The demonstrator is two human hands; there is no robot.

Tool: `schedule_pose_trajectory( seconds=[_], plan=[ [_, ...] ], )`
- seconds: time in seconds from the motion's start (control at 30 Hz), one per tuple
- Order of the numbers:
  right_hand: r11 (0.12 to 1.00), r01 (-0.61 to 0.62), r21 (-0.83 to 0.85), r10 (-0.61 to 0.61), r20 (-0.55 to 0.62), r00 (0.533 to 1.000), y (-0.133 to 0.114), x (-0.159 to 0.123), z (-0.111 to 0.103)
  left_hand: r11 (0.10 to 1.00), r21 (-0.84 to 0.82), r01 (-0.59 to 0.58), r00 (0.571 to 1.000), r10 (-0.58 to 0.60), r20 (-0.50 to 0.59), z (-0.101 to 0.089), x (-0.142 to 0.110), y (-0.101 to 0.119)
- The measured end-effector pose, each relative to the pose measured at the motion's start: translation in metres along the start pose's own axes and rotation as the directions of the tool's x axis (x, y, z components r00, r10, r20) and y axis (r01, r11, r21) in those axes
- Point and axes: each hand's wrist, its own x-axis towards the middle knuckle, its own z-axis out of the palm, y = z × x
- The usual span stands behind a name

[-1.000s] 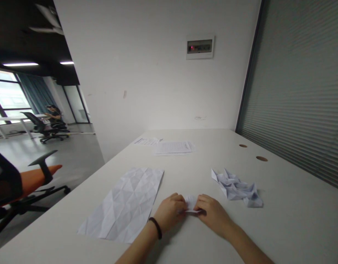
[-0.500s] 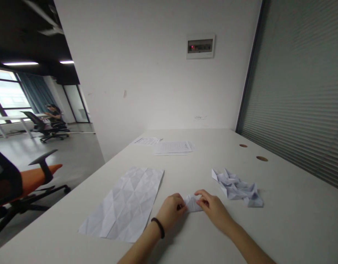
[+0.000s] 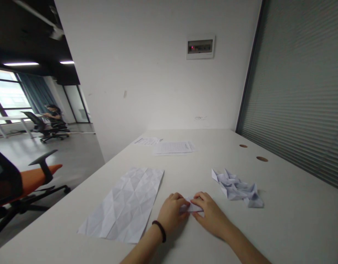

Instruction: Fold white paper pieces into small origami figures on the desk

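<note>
checking status: what changed?

left hand (image 3: 171,214) and right hand (image 3: 210,214) have closed in, pinching the small folded paper (image 3: 192,207) between them on the worktop (image 3: 281,223); creased sheet (image 3: 122,205) lies to their left, crumpled paper (image 3: 237,190) to their right.

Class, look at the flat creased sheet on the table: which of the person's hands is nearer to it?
Left. The left hand is just right of the creased sheet, not touching it. The right hand lies farther right, beyond the left hand.

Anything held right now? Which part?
Yes: a small folded white paper, held at its opposite ends, one end under the left hand, the other under the right hand. The fingers hide the exact contact points.
</note>
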Motion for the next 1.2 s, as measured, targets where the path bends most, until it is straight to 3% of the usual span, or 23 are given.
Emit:
schedule_pose_trajectory(
  seconds=[0.27, 0.6, 0.73, 0.83, 1.03, 1.2],
  plan=[
    [0.998, -0.039, -0.048, 0.038, -0.020, 0.999, -0.002, 0.002, 0.005, 0.999, -0.030, 0.020, 0.998, -0.022, -0.059, 0.003, 0.002, 0.007],
    [0.990, -0.050, 0.135, 0.058, -0.060, 0.997, 0.001, 0.005, 0.007, 0.934, -0.357, -0.015, 0.975, -0.066, -0.213, 0.013, 0.004, 0.005],
    [0.984, -0.020, 0.177, 0.043, -0.130, 0.991, 0.003, 0.006, 0.010, 0.887, -0.452, -0.092, 0.951, -0.056, -0.304, 0.013, 0.006, 0.003],
    [0.978, -0.047, 0.202, 0.073, -0.122, 0.990, 0.003, 0.005, 0.009, 0.908, -0.383, -0.170, 0.939, 0.032, -0.342, 0.006, 0.006, 0.004],
    [0.993, -0.052, 0.110, 0.061, -0.081, 0.995, 0.006, 0.003, 0.002, 0.953, -0.201, -0.225, 0.953, 0.172, -0.250, -0.004, 0.005, 0.000],
    [0.998, -0.035, 0.052, 0.036, -0.019, 0.999, 0.003, 0.001, -0.005, 0.983, -0.103, -0.150, 0.989, 0.149, -0.016, -0.007, 0.006, -0.011]
  ],
)
